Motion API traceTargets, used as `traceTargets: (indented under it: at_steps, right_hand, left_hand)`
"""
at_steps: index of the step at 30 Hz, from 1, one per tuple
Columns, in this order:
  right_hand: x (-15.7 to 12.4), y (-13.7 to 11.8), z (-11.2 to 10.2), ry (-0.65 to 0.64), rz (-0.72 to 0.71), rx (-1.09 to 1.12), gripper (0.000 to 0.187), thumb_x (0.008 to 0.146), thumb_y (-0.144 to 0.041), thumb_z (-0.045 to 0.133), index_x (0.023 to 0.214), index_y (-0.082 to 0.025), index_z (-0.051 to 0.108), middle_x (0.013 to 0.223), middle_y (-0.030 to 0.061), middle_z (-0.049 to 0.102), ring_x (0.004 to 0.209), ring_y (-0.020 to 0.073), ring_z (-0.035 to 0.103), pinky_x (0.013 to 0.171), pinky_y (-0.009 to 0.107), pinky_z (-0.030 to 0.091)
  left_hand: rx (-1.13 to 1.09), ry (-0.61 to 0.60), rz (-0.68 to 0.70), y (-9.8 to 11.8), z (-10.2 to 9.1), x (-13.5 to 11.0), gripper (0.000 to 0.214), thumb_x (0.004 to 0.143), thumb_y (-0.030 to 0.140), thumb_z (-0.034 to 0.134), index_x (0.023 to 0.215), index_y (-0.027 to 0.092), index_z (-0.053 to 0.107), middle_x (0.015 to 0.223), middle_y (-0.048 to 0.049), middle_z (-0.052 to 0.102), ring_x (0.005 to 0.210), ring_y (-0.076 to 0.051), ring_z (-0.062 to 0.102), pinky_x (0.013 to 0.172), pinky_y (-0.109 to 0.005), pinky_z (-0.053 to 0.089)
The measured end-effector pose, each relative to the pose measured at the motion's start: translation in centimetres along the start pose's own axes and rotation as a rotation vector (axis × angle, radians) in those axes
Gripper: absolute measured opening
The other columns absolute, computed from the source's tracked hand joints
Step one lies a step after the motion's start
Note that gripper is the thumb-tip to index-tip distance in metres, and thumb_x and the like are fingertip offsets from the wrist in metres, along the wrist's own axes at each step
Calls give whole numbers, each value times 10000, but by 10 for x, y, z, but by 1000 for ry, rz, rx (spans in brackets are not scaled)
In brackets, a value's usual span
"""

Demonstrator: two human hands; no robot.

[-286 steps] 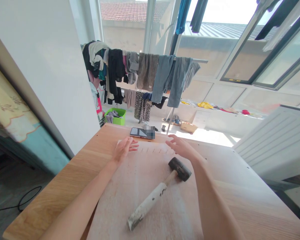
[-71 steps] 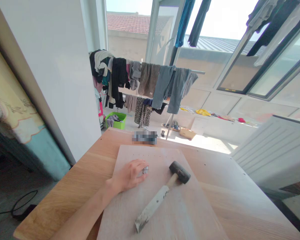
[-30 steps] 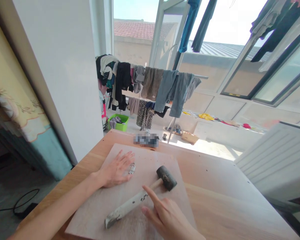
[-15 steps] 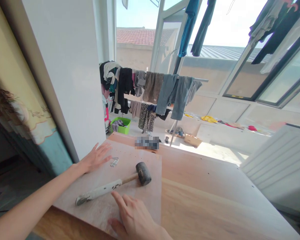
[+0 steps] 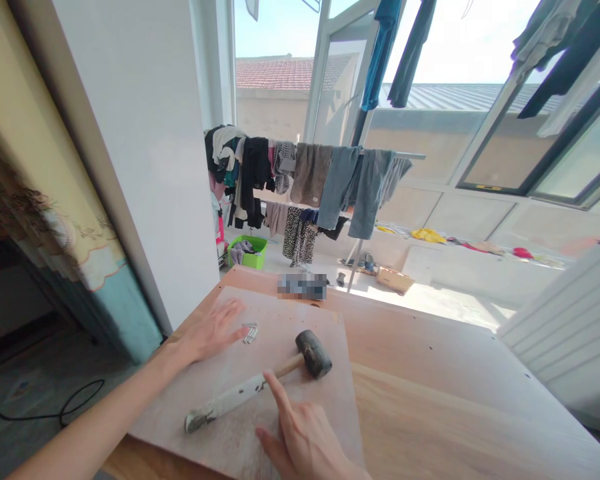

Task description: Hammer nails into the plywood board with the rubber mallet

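Observation:
My left hand (image 5: 215, 330) lies palm down on a thin, pale wooden board (image 5: 195, 390), fingers spread. Its thumb tip is beside a small cluster of slim metal screws or pins (image 5: 251, 333). Across the board lies a rubber mallet (image 5: 314, 354), its black head to the right and its worn white-coated handle running to the lower left. My right hand (image 5: 307, 430) is near the board's front right, index finger stretched out and thumb apart, gripping nothing. The index tip is at the mallet's handle; whether it touches cannot be made out.
The board rests on a larger wooden tabletop (image 5: 430, 393) with small holes. Left are a white wall panel (image 5: 140, 147), a curtain (image 5: 100, 247) and a black cable (image 5: 63, 413). Beyond are a drying rack with clothes (image 5: 310, 173), a green basket (image 5: 255, 257) and a blurred-out item (image 5: 301, 286).
The board has shifted right on the tabletop, carrying the mallet and metal pieces; tabletop now shows along its left edge. Both hands have moved right with it. The view has also shifted slightly.

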State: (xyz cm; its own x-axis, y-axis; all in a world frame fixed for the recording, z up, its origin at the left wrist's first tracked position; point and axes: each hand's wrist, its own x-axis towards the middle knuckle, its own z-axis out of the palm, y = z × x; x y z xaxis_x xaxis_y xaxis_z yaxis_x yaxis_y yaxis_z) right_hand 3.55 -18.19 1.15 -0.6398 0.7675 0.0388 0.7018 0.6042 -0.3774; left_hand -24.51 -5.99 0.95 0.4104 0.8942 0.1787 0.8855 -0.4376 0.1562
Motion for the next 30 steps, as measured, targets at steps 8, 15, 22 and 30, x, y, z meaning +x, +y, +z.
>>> traceTargets:
  at_steps: [8, 15, 22, 30]
  right_hand:
    - [-51, 49, -23, 28, 221, 273, 638, 995, -528, 380, 1476, -116, 462, 637, 56, 742, 677, 263, 721, 670, 299, 516]
    - [-67, 62, -41, -101, 473, 798, 705, 931, -722, 374, 1337, -165, 523, 492, -56, 534, 383, 113, 458, 393, 185, 357]
    - [-64, 62, -43, -117, 529, 915, 755, 851, -777, 459, 1316, -184, 500, 536, -61, 539, 375, 87, 420, 344, 161, 317]
    - [-65, 69, -36, -121, 529, 912, 749, 850, -767, 464, 1331, -195, 493, 526, -55, 558, 374, 92, 416, 350, 169, 324]
  left_hand:
    - [-77, 5, 77, 82, 13, 1, 664, 969, 630, 431, 1484, 212, 463, 1562, -127, 438, 1491, -333, 304, 1227, -588, 173]
    - [-223, 4, 210, 126, 12, 11, 416, 913, 378, 631, 1301, 230, 601, 1439, -103, 569, 1361, -296, 477, 1210, -544, 239]
    - [-196, -81, 217, 146, -10, 20, 162, 890, 265, 651, 1043, 220, 682, 1109, -86, 638, 1066, -260, 600, 959, -396, 494]
    - [-245, -287, 229, 141, -31, 21, 263, 807, 133, 616, 1037, 245, 679, 1145, -48, 607, 971, -211, 662, 895, -302, 520]
